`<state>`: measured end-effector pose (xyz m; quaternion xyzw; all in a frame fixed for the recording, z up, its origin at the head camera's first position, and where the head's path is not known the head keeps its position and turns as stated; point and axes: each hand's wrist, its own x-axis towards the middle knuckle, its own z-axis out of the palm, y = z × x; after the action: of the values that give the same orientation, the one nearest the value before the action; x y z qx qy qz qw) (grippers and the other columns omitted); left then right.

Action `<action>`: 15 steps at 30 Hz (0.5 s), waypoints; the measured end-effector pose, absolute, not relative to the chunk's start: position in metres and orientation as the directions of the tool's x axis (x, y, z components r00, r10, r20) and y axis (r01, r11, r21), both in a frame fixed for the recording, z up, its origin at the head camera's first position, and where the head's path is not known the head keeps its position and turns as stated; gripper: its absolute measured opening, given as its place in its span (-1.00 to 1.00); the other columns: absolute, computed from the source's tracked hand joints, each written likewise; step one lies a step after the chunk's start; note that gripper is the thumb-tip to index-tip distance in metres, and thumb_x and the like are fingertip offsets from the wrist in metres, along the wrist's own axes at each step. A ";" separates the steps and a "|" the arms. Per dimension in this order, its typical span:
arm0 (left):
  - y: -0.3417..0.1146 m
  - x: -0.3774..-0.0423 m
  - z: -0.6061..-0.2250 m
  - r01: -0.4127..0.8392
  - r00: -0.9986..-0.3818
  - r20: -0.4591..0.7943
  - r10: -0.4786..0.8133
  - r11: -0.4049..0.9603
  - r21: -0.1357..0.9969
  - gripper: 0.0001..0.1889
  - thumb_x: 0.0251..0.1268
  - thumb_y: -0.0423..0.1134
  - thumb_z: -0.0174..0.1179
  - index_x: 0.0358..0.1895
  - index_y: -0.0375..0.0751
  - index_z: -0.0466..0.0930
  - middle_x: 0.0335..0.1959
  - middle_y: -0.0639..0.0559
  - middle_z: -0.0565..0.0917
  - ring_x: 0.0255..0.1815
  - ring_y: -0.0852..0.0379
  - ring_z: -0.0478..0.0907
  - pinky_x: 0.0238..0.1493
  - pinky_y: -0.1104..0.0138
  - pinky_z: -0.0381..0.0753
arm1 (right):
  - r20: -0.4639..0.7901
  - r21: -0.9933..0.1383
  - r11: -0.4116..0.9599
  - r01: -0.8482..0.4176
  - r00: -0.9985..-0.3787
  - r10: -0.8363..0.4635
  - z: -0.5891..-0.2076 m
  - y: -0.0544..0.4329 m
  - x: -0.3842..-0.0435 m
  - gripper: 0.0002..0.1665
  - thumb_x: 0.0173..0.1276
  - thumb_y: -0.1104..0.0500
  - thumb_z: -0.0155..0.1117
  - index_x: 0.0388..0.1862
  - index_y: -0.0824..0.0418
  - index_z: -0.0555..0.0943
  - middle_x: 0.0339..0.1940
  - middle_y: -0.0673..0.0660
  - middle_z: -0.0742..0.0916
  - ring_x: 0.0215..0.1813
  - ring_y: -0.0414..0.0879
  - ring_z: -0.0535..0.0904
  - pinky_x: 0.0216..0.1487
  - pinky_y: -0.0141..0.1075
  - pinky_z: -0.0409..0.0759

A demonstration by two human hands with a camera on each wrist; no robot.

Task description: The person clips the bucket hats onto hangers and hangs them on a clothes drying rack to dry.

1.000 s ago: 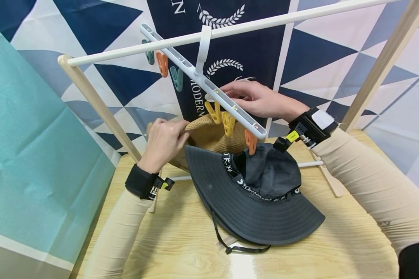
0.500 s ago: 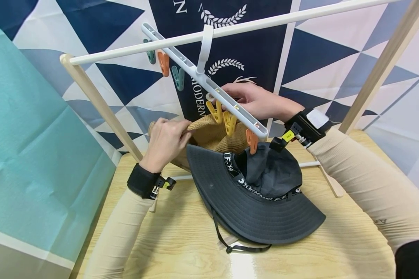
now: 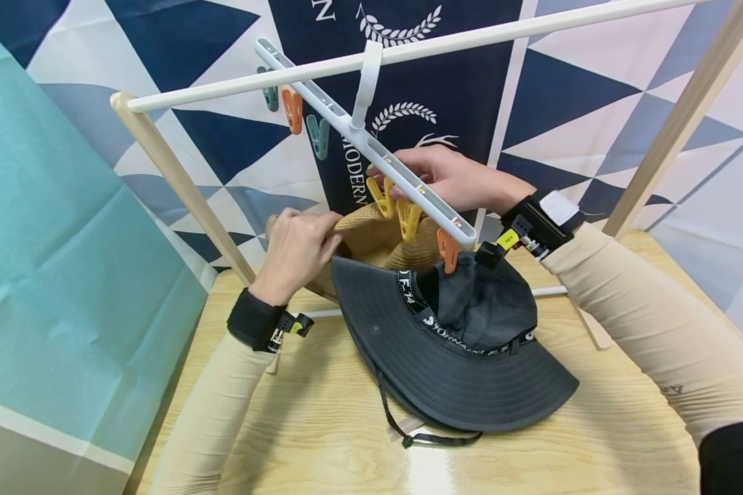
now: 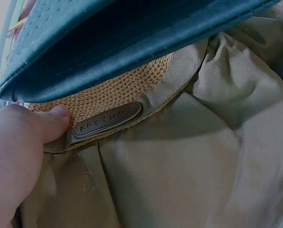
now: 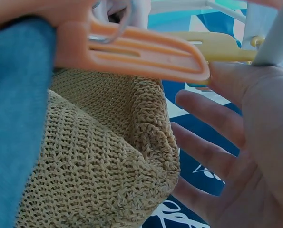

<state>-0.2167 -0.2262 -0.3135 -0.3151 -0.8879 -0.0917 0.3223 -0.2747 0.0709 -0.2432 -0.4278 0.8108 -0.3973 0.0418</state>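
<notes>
My left hand (image 3: 300, 247) grips the edge of a tan woven hat (image 3: 371, 240) from the left. In the left wrist view its thumb (image 4: 55, 121) presses the weave beside a leather label (image 4: 108, 121). Behind the hanger, my right hand (image 3: 448, 180) pinches a yellow clothespin (image 3: 380, 198) between thumb and index finger; the index fingertip is partly hidden. In the right wrist view its other fingers (image 5: 210, 154) extend past the hat's edge. A second yellow clothespin (image 3: 408, 220) hangs over the hat. In front, a black bucket hat (image 3: 464, 371) hangs from an orange clothespin (image 3: 448, 249).
The white clip hanger (image 3: 371, 148) hooks over a white rod (image 3: 501, 42) on wooden posts (image 3: 675, 124). Green (image 3: 318, 136) and orange (image 3: 293, 110) clothespins hang unused at its far end. Below lies a wooden tabletop (image 3: 322, 426), with the black hat's chin cord (image 3: 433, 438) dangling over it.
My right hand has shifted slightly left and down, and its thumb and index finger have closed on the yellow clothespin. The left hand keeps its grip on the woven hat.
</notes>
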 end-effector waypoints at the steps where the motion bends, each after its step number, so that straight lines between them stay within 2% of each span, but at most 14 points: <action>1: -0.226 -0.217 -0.313 0.619 -0.594 0.630 0.500 0.784 -0.040 -0.86 0.63 -0.26 0.35 -0.01 -0.25 0.83 -0.40 -0.14 0.87 -0.35 -0.11 0.82 -0.10 -0.05 0.61 | 0.269 -0.679 0.321 -0.660 -0.631 -0.727 -0.243 0.071 -0.274 -0.49 0.71 0.24 0.27 0.56 0.19 0.64 0.54 0.24 0.73 0.37 0.03 0.69 0.29 -0.03 0.67; 4: -0.226 -0.218 -0.314 0.621 -0.594 0.631 0.500 0.783 -0.037 -0.87 0.62 -0.28 0.35 -0.02 -0.26 0.83 -0.41 -0.14 0.86 -0.35 -0.12 0.82 -0.10 -0.05 0.61 | 0.261 -0.682 0.322 -0.657 -0.630 -0.732 -0.243 0.070 -0.275 -0.49 0.71 0.26 0.26 0.56 0.22 0.64 0.47 0.26 0.75 0.17 -0.06 0.67 0.05 -0.24 0.67; 6: -0.227 -0.218 -0.314 0.621 -0.594 0.630 0.500 0.783 -0.036 -0.87 0.62 -0.29 0.35 -0.02 -0.26 0.83 -0.41 -0.15 0.86 -0.35 -0.12 0.82 -0.09 -0.05 0.61 | 0.259 -0.685 0.311 -0.658 -0.619 -0.741 -0.243 0.070 -0.274 -0.50 0.72 0.26 0.23 0.56 0.25 0.63 0.44 0.29 0.74 0.11 -0.08 0.63 -0.04 -0.29 0.65; 13: -0.226 -0.216 -0.313 0.618 -0.603 0.622 0.499 0.786 -0.031 -0.86 0.62 -0.26 0.36 0.01 -0.24 0.83 -0.38 -0.13 0.88 -0.35 -0.10 0.82 -0.09 -0.03 0.61 | 0.256 -0.682 0.294 -0.670 -0.594 -0.762 -0.245 0.068 -0.275 -0.44 0.73 0.23 0.20 0.63 0.23 0.57 0.32 0.28 0.74 0.06 -0.02 0.63 -0.12 -0.27 0.65; 15: -0.226 -0.215 -0.312 0.618 -0.602 0.622 0.501 0.785 -0.034 -0.85 0.62 -0.25 0.36 0.01 -0.24 0.83 -0.39 -0.13 0.88 -0.36 -0.10 0.81 -0.09 -0.03 0.62 | 0.259 -0.682 0.285 -0.674 -0.586 -0.768 -0.244 0.068 -0.275 -0.44 0.74 0.23 0.19 0.64 0.23 0.57 0.37 0.30 0.74 0.05 -0.02 0.63 -0.13 -0.28 0.65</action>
<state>-0.2152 -0.2261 -0.3119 -0.3142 -0.8903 -0.0925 0.3164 -0.2747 0.0682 -0.2441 -0.4510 0.7992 -0.3929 0.0597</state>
